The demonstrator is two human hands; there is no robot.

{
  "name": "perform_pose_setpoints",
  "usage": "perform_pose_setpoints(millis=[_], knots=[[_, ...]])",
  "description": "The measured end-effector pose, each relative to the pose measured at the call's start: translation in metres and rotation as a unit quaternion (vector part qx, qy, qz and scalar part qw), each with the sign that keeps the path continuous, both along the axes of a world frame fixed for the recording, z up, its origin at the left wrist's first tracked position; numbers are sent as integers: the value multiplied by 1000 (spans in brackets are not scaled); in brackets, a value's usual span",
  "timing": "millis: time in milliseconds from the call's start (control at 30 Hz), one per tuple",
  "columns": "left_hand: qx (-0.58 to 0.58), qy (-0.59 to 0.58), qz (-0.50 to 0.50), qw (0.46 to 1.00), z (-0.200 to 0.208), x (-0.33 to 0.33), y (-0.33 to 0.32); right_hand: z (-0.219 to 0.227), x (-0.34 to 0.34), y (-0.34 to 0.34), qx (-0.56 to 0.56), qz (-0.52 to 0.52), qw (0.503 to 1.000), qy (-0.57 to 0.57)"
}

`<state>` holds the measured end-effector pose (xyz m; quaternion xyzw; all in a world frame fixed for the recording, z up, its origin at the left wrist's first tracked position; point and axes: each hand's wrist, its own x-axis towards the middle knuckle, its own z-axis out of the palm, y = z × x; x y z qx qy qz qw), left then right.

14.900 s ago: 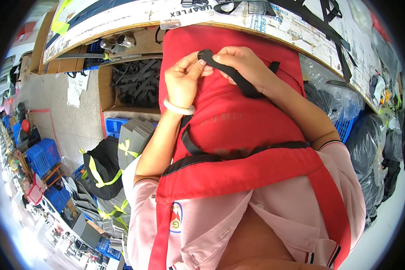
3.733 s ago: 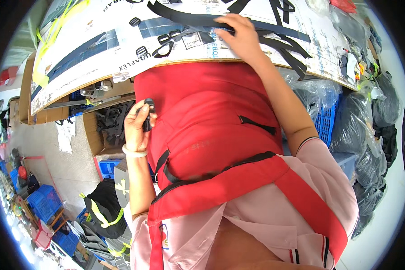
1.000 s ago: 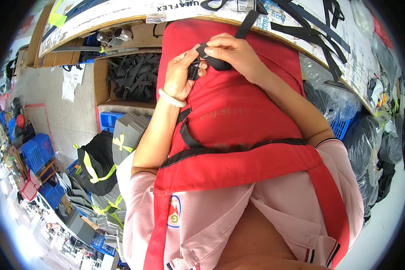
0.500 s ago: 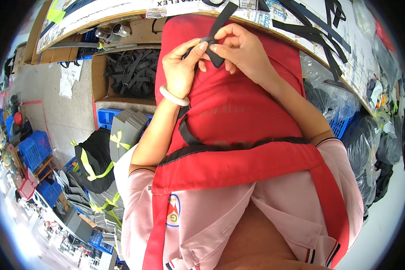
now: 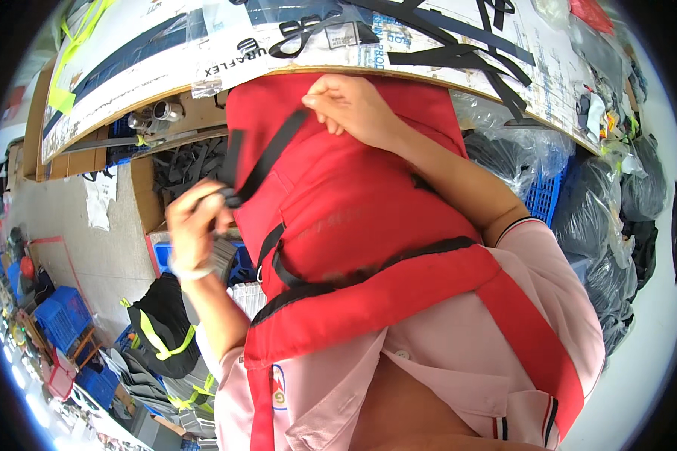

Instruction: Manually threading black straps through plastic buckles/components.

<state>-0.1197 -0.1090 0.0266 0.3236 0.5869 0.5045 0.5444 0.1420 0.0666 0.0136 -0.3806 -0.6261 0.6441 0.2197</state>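
A black webbing strap (image 5: 272, 156) runs taut and slanting across the red apron (image 5: 368, 195) on my lap. Its upper end is pinched in the fingertips of my right hand (image 5: 352, 107), just below the table edge. Down at the other end, my left hand (image 5: 195, 222) is closed on a small black buckle (image 5: 232, 198) through which the strap seems to pass. A loose tail of the strap sticks up from there. Motion smears the left fingers and partly blurs the buckle.
Ahead is a worn white table (image 5: 165, 56) with several black straps (image 5: 451, 56) lying on it. Below it at left sits a cardboard box (image 5: 144, 192) full of black straps. Clear plastic bags (image 5: 594, 218) fill the right side, beside a blue crate (image 5: 545, 192).
My hands were together over the buckle; now they are apart, the left drawn down and left with the buckle, the right holding the strap end. The strap is stretched between them. The view has shifted.
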Motion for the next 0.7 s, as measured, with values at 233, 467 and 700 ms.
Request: perform_pose_setpoints(millis=[233, 467, 700], knots=[[18, 32, 315, 948, -51, -95, -48, -2, 74, 90, 346, -192, 911, -117], [51, -86, 156, 983, -66, 14, 30, 30, -6, 140, 452, -166, 857, -185], [34, -99, 61, 993, -44, 57, 60, 9, -57, 186, 489, -141, 820, -262]])
